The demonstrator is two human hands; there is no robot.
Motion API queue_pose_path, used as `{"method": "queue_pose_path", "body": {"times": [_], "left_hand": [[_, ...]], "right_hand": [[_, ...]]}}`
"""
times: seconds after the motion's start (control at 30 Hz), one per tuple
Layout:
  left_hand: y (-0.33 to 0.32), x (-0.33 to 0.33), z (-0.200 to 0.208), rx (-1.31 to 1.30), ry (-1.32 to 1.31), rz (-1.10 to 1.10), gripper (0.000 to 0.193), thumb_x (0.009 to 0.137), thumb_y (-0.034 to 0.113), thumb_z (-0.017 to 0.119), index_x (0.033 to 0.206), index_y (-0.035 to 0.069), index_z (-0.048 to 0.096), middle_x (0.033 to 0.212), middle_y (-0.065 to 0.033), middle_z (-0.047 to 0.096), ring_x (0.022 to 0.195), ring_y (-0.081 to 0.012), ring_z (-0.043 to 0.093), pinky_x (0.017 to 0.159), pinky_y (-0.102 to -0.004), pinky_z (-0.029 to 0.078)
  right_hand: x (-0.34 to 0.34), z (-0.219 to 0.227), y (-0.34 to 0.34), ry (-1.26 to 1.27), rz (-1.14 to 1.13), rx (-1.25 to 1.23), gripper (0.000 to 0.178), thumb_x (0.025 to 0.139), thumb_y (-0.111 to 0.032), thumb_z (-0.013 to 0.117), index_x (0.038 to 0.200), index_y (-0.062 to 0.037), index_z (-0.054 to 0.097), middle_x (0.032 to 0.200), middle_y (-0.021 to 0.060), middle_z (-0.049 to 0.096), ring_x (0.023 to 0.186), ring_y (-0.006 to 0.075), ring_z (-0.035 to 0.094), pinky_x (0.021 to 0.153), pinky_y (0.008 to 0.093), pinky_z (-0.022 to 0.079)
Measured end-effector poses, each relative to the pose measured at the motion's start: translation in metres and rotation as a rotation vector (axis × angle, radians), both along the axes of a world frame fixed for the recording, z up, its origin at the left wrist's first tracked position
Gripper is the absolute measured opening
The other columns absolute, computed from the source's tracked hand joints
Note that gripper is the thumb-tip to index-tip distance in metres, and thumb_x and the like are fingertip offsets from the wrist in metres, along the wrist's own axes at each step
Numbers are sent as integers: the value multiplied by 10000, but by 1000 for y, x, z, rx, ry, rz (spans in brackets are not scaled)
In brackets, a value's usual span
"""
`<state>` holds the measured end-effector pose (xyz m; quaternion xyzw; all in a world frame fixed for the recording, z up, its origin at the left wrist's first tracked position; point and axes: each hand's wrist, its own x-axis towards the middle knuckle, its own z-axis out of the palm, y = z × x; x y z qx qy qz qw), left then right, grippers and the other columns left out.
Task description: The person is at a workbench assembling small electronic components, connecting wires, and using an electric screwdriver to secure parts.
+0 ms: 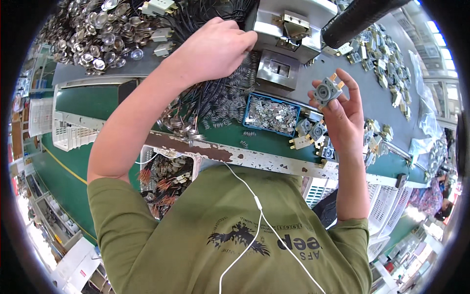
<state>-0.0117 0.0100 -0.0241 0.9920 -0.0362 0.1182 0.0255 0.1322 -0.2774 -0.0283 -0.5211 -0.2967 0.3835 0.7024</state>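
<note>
My right hand (346,120) pinches a small grey block (327,92) with a round recess in its face and brass tabs at its corners. It is raised above the bench, just right of the metal fixture. My left hand (215,49) is closed beside the fixture, over the black wires and loose springs. Its fingertips are turned away, so whatever they hold is hidden. The metal fixture (279,71) has a slotted lower block, with a small bracket (295,25) on its upper part. Black wires (193,98) with round metal caps (178,122) hang below my left forearm.
A blue tray (271,115) of small metal pieces sits before the fixture, next to coil springs (230,100). Metal caps (100,39) heap at far left; grey blocks (387,61) pile at right. A thick black tube (360,19) crosses above. White crates (389,208) stand below the bench.
</note>
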Motion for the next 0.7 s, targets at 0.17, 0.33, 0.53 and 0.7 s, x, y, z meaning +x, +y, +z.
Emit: {"method": "queue_pose_path", "body": {"times": [0.17, 0.33, 0.53, 0.7], "left_hand": [[4, -5, -1, -102, -128, -56, 132, 919, 134, 662, 1027, 58, 649, 894, -96, 692, 933, -293, 684, 862, -425, 527], [2, -4, 4, -239, -88, -28, 140, 929, 146, 665, 1028, 48, 649, 906, -110, 686, 907, -320, 686, 830, -440, 546], [7, -18, 25, -406, -131, -1, 147, 927, 142, 683, 1039, 47, 677, 955, -139, 664, 942, -349, 664, 855, -439, 530], [7, -32, 43, -506, -133, 21, 151, 968, 160, 656, 1052, 34, 656, 982, -162, 673, 950, -348, 678, 839, -416, 542]], "right_hand": [[-6, 8, 8, 242, 135, 84, 653, 1053, -241, 583, 1616, -103, 282, 1387, 274, 551, 1124, 289, 630, 886, 369, 530], [-4, 6, 11, 330, 209, 174, 587, 1077, -186, 539, 1594, -97, 275, 1374, 321, 577, 1156, 329, 664, 907, 394, 546], [-3, 27, 22, 48, 107, 85, 558, 1052, -123, 516, 1573, -102, 319, 1378, 269, 562, 1163, 348, 657, 967, 411, 548], [-1, 2, 51, -550, -7, -265, 338, 956, -60, 743, 1259, -26, 596, 1211, 91, 676, 1119, 171, 666, 978, 315, 523]]}}
